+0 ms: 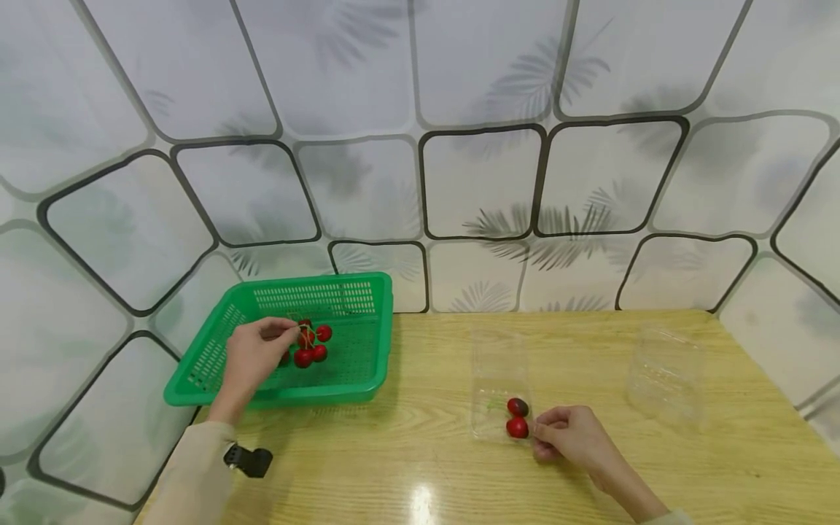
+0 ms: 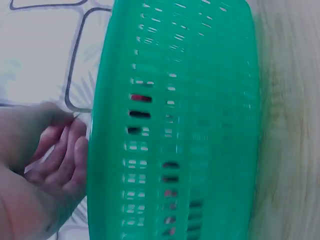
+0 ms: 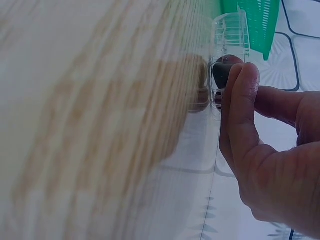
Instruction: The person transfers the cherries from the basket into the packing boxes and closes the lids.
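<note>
My left hand [image 1: 252, 357] is over the green plastic basket [image 1: 315, 396], pinching the thin stems of some red cherries [image 1: 304, 357] between thumb and fingertips. The cherries hang or lie just inside the basket; which of them are on the pinched stems I cannot tell. In the left wrist view the basket wall hides the fruit, apart from red glimpses through the slots. On the table, my right hand [image 1: 574, 440] pinches the right edge of a clear plastic box [image 1: 500, 357] near its front corner. Two dark red cherries [image 1: 517, 427] with green stems lie in that box.
A second clear plastic piece [image 1: 666, 375], perhaps another box, stands on the wooden table [image 1: 420, 445] at the right. Behind the table hangs a pale patterned curtain or wall covering [image 1: 482, 182]. A black watch [image 1: 249, 461] is on the left wrist.
</note>
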The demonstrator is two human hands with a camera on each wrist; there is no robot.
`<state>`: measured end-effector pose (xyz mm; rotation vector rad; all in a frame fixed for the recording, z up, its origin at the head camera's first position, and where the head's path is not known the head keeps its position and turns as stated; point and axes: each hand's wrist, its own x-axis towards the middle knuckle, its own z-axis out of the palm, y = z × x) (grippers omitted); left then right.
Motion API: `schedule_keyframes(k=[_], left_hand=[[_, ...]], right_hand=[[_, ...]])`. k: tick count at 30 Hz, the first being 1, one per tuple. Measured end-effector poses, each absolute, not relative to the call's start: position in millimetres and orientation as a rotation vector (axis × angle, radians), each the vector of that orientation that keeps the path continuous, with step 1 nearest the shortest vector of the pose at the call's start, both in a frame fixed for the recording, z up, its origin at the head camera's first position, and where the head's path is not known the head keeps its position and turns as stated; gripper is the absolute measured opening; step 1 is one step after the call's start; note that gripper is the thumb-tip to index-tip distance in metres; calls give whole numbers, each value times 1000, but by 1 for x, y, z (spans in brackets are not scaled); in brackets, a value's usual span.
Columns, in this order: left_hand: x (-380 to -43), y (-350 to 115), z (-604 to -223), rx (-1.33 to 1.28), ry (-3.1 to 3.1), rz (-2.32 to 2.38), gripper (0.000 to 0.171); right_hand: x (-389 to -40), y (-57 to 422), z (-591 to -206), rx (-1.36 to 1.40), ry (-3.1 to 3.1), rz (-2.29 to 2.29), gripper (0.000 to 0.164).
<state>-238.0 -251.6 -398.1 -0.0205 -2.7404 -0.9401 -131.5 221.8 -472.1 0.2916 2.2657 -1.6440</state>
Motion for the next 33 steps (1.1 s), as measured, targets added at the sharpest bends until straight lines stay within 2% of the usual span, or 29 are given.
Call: schedule_keyframes(k=[7, 12, 17, 22, 30, 33], left_hand=[[-244, -254, -409, -313, -2942, -765, 27], [-247, -256, -416, -341, -3069, -748, 23], [-252, -256, -415, -345, -3104, -816, 27], [-251, -255, -412, -345, -3047, -891, 18], [-253, -255, -411, -307, -3048, -937, 32], [-252, -255, -412, -337, -3058, -889, 30]], right_hand=[[-132, 221, -473, 295, 2287, -1622, 22], [-131, 222, -474, 245, 2278, -1630, 24], [-131, 222, -473, 245, 2270, -1635, 23], [-131, 221, -470, 267, 2283, -1619, 23], [-131, 220, -470, 255, 2281, -1628, 22], [-130, 221, -471, 231, 2281, -1630, 21]])
